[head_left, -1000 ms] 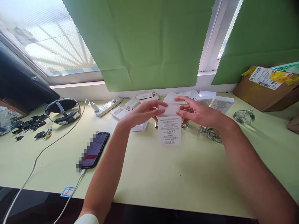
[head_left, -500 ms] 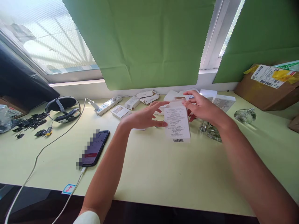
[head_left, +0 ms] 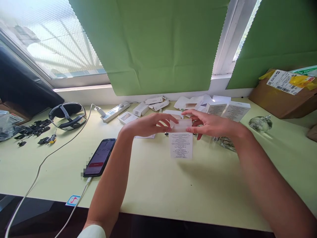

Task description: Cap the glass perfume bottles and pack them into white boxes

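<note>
A small white printed box (head_left: 181,144) stands upright on the pale green table (head_left: 158,185), its top flap raised. My left hand (head_left: 148,125) pinches the flap's left end with its fingertips. My right hand (head_left: 210,123) pinches the right end. Both hands sit above the box, fingers closed on the flap. Behind my right wrist lie clear glass bottles (head_left: 224,142), partly hidden.
More white boxes (head_left: 228,109) and flat cartons (head_left: 153,102) lie by the window sill. A phone (head_left: 100,157) on a white cable, a power strip (head_left: 115,112), a headset (head_left: 66,115), black small parts (head_left: 32,130), a round glass bottle (head_left: 261,123) and a brown parcel (head_left: 284,96) surround them.
The box was tilted and held by my right hand half a second ago; it now stands upright again with both hands on its top flap.
</note>
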`<action>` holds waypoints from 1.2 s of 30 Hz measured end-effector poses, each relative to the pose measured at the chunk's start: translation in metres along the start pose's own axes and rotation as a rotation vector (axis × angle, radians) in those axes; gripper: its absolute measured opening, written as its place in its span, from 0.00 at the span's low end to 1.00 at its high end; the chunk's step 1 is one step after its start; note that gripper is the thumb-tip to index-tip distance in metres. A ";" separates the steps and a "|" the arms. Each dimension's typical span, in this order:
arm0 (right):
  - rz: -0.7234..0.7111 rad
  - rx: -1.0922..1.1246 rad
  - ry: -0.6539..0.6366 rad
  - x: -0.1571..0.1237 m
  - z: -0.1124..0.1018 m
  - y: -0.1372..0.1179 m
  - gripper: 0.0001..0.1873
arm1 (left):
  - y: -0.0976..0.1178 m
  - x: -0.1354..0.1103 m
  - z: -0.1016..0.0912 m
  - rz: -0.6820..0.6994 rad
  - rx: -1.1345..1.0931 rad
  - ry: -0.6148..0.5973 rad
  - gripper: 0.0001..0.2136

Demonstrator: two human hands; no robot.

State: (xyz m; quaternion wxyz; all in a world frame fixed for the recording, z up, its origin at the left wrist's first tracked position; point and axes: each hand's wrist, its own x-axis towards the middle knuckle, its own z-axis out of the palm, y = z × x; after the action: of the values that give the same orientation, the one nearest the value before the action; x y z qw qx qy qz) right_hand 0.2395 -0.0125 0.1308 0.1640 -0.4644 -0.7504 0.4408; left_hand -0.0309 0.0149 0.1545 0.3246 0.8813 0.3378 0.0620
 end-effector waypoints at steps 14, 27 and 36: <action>0.007 0.024 0.013 0.001 -0.002 0.002 0.45 | 0.001 0.003 -0.002 -0.048 -0.218 0.219 0.15; -0.192 -0.086 -0.069 -0.002 0.007 -0.015 0.46 | -0.045 0.021 0.004 -0.218 -0.562 0.404 0.15; -0.228 -0.033 0.042 -0.003 0.008 -0.020 0.33 | -0.024 0.019 0.009 -0.349 -0.377 0.333 0.16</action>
State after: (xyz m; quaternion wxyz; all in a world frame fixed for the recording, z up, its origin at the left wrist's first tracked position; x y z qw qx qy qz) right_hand 0.2249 -0.0223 0.1427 0.2210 -0.3878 -0.8020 0.3970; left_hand -0.0265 0.0353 0.1306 0.4284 0.7118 0.5152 0.2107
